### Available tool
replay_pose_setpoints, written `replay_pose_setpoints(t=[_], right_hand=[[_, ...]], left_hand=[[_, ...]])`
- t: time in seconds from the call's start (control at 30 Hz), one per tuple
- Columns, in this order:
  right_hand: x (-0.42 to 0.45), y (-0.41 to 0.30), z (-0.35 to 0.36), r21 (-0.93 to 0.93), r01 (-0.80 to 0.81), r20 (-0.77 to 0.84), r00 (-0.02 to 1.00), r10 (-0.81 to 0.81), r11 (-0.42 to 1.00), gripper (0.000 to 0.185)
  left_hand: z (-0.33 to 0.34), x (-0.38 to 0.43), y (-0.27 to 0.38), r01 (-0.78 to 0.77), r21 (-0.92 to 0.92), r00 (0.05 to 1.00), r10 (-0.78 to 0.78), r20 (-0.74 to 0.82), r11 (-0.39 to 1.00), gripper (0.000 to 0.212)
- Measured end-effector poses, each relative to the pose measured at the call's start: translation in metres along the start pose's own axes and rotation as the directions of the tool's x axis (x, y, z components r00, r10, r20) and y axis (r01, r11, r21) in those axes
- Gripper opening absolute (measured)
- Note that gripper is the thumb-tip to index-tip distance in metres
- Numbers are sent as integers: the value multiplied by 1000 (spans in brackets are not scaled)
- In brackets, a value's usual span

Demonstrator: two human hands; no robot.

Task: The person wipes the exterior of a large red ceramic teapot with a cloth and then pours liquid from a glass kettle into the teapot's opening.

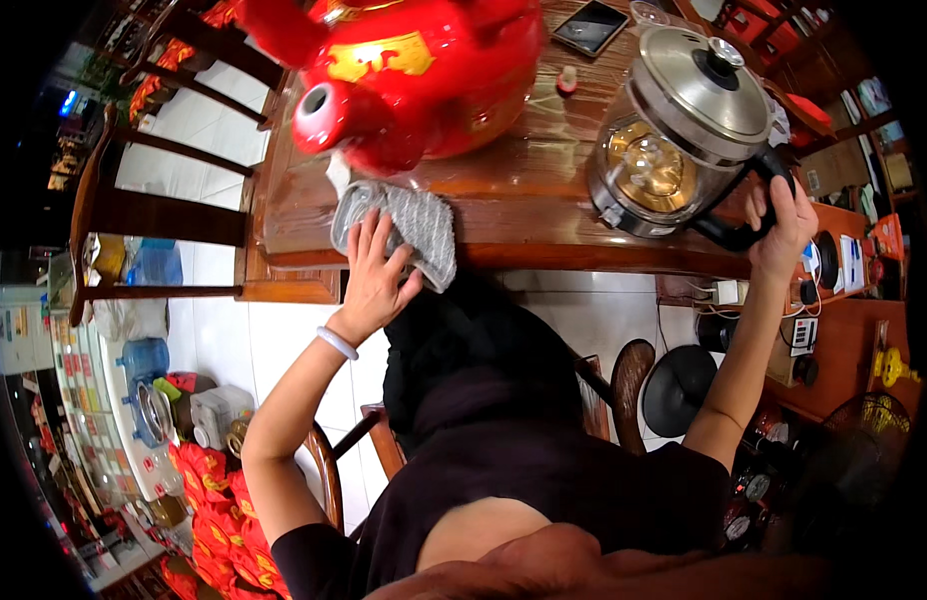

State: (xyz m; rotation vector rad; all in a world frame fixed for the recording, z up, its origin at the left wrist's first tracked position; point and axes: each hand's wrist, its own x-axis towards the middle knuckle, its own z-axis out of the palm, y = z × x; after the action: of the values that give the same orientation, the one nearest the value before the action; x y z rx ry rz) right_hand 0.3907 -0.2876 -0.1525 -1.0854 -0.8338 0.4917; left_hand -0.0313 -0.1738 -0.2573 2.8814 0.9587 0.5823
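Observation:
My left hand (377, 274) presses a folded grey cloth (426, 225) at the front edge of a brown wooden table (508, 202), fingers spread over it. Something clear and rounded seems to lie under the fingertips, but I cannot tell what. On the right, my right hand (784, 225) is wrapped around the black handle (726, 229) of a glass electric kettle (610, 161). The kettle's steel lid (685, 82) is on, and amber colour shows inside. Whether its base touches the table is unclear. Behind the cloth stands a large glossy red ceramic figure (463, 82) with gold decoration.
A smartphone (591, 28) and a small red-and-white object (566, 80) lie between figure and kettle. A wooden chair (171, 214) flanks the table's left end. To my right are a side desk (846, 345) with cables and a round black stool (677, 390).

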Motion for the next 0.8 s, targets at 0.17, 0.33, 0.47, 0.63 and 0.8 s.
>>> replay_pose_setpoints(t=[0.17,0.33,0.47,0.63,0.8], right_hand=[[3,1,-6,-8,-19,38,999,19,1000,18],[7,13,-10,-35,-14,71,997,17,999,21],[1,12,-19,-22,-16,28,999,17,1000,23],[0,21,-23,-14,12,33,999,-12,1000,30],[6,25,-27,-4,44,41,998,-44,999,37]], left_hand=[[2,5,8,36,-22,998,-35,49,999,35],[5,33,40,-21,-23,991,24,133,1000,49],[7,77,54,-129,6,983,127,130,992,50],[13,106,63,-181,40,967,171,188,983,51],[18,122,70,-200,83,960,178,218,976,53]])
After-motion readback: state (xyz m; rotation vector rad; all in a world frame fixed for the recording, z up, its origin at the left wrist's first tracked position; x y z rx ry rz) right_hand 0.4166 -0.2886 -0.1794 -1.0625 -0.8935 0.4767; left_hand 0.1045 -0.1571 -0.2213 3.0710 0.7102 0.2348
